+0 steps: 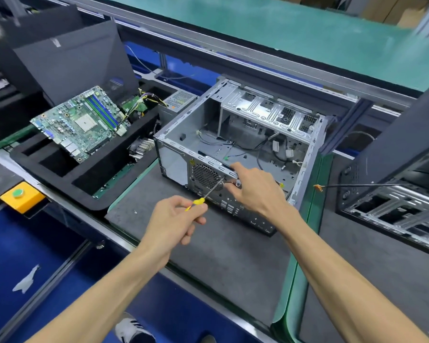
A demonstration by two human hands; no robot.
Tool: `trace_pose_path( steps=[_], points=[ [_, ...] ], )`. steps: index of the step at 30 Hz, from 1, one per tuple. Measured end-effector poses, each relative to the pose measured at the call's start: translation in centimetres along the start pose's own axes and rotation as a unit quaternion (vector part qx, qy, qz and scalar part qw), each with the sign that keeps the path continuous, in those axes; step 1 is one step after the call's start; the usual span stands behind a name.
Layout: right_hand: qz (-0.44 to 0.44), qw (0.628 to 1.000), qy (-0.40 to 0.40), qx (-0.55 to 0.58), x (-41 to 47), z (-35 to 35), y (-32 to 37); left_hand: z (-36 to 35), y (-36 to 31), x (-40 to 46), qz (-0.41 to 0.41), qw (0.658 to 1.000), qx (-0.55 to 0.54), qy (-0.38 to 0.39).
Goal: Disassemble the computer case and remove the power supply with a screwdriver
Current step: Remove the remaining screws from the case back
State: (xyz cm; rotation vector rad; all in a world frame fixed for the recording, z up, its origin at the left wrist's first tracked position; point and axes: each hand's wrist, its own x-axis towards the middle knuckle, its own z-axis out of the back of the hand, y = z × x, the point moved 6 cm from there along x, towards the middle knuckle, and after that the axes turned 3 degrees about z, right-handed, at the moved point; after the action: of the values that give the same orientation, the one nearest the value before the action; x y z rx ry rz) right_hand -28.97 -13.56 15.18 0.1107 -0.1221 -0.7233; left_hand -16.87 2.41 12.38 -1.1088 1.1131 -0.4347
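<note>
Standing on a grey mat (pixel 208 256) at the bench: one computer case (pixel 235 154), side panel off, open side up, rear panel facing the person. Interior mostly bare; loose black cables (pixel 265 144) with white connectors lie on the floor of the case, and a perforated drive cage (pixel 270 112) sits at the far end.

Left hand (pixel 176 219): closed around the yellow handle of a screwdriver (pixel 208 191). The shaft angles up and to the right, its tip at the rear panel just beside the round fan grille (pixel 204 175).

Right hand (pixel 254 188): resting on the upper rear edge of the case, forefinger stretched along the rim, thumb and remaining fingers curled at the rear panel close to the screwdriver tip. Whether it pinches anything cannot be told.

Power supply (pixel 177 100): a grey box with a mesh face and a bundle of yellow and black wires, lying outside the case, just beyond its far left corner.

Left of the case: a black foam tray (pixel 60 169) with cut-out compartments, holding a green motherboard (pixel 81 125) tilted across it; a finned heatsink (pixel 141 147) lies in a compartment near the case.

Near left edge of the bench: a yellow box with a green button (pixel 19 195).

Right of the mat: a second case (pixel 394 194), dark, partly in view.
</note>
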Motion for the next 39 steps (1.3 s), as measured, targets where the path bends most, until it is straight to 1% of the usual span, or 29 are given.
trace_pose_path(
  steps=[1,2,5,7,9,10,11,12,14,16,18,22,24,27,31,33,39],
  points=[
    [0.000,1.000,-0.001,-0.001,0.0,0.0,0.0,0.2,-0.1,-0.1,0.000,1.000,-0.002,-0.001],
    [0.000,1.000,-0.002,-0.003,0.1,-0.1,-0.1,0.0,0.1,-0.1,0.017,1.000,-0.009,0.017],
    [0.001,1.000,-0.002,0.001,0.1,-0.2,-0.1,-1.1,1.0,-0.4,0.110,0.985,-0.084,0.102],
    [0.002,1.000,-0.005,0.006,0.1,-0.2,-0.2,-1.5,1.4,-0.4,0.163,0.964,-0.151,0.147],
    [0.004,1.000,-0.010,0.007,0.1,-0.2,-0.2,-2.1,1.6,-0.7,0.213,0.928,-0.241,0.187],
    [0.005,1.000,-0.011,0.007,0.1,-0.2,-0.1,-2.3,1.5,-0.8,0.220,0.919,-0.260,0.197],
    [0.004,1.000,-0.011,0.008,0.1,-0.1,-0.1,-2.4,1.5,-0.7,0.210,0.926,-0.249,0.193],
    [0.003,1.000,-0.011,0.009,0.1,-0.1,-0.1,-2.4,1.5,-0.6,0.183,0.945,-0.206,0.176],
    [0.000,1.000,-0.009,0.012,0.1,-0.2,-0.1,-1.7,1.2,-0.2,0.106,0.984,-0.091,0.110],
    [-0.002,1.000,-0.006,0.012,0.1,-0.2,-0.1,-1.0,0.9,0.2,0.043,0.997,-0.033,0.049],
    [-0.004,1.000,-0.007,0.012,0.1,-0.1,-0.1,-0.9,0.8,0.3,0.037,0.998,-0.016,0.041],
    [-0.007,1.000,-0.008,0.010,0.0,0.0,0.0,-1.6,1.3,0.2,0.089,0.991,-0.023,0.098],
    [-0.009,1.000,-0.002,0.006,0.0,0.0,0.1,-1.8,1.6,0.4,0.106,0.988,-0.040,0.109],
    [-0.013,1.000,0.009,0.000,-0.2,-0.1,0.2,-1.8,1.6,0.5,0.100,0.988,-0.047,0.105],
    [-0.029,0.999,0.015,0.040,-0.3,0.0,-0.1,-1.6,1.3,0.6,0.058,0.995,-0.052,0.063],
    [-0.034,0.998,0.015,0.056,-0.2,0.1,-0.1,-1.3,1.2,0.5,0.051,0.996,-0.059,0.052],
    [-0.043,0.997,0.024,0.064,-0.2,0.3,0.1,-1.3,1.2,0.6,0.073,0.992,-0.069,0.075]
  ],
)
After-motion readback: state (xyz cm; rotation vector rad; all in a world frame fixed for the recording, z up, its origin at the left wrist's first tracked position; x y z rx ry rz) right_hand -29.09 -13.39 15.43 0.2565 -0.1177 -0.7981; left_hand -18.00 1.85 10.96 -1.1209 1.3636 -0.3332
